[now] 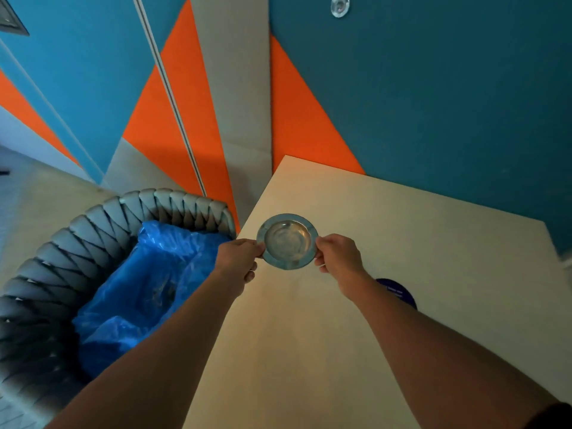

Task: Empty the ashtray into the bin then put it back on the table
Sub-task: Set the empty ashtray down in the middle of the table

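both hands pinch the round metal ashtray (287, 241) by its rim, the left hand (240, 257) on its left edge and the right hand (339, 254) on its right edge, thumbs on top and fingers curled beneath. the ashtray sits level, bowl facing up, over the near left part of the pale wooden table (402, 243), close to the table's left edge; whether it touches the tabletop or hangs just above it cannot be told. its bowl looks shiny and bare. both forearms reach in from the bottom of the view, the left one crossing over the table's edge and the bin. the bin (62, 252) stands on the floor just left of the table, grey and woven, lined with a blue plastic bag (148, 283) that is crumpled inside. a dark blue round sticker (399, 292) lies on the table, partly hidden behind the right forearm. beyond the table rise wall panels in teal, orange and grey.
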Available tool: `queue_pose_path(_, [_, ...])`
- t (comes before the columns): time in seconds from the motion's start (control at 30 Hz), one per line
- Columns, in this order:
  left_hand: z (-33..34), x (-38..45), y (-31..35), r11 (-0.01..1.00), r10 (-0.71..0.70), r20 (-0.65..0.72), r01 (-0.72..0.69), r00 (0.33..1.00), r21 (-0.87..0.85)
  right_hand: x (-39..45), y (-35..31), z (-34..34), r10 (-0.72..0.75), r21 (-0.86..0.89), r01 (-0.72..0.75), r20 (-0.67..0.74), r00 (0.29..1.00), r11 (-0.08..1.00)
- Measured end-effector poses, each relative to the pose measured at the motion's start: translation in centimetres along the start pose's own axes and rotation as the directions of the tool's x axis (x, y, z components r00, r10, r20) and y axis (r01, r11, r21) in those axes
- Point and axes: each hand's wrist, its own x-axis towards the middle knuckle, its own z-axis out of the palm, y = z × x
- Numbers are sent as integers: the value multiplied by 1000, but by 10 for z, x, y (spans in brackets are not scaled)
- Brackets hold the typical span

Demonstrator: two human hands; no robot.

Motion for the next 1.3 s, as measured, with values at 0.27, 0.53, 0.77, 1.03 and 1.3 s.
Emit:
queue_pose_path(0.27, [71,-37,1,999,12,87,-17,996,51,-10,22,-77,52,35,-48,-123,991,998])
queue_pose_path(0.53, [133,-59,-10,994,-8,162,-9,987,107,-17,53,-136,94,80,-78,-215,972,994])
queue_pose_path(0.77, [176,-67,-30,987,-50,202,18,978,159,-18,82,-174,150,84,-132,-268,952,988])
queue_pose_path(1.03, [204,-58,-61,971,-104,192,57,976,233,-16,116,-187,180,67,-168,-265,947,983])
queue_pose_path(1.3, [208,-37,-92,942,-128,155,71,980,327,-10,147,-177,223,53,-217,-239,945,975])
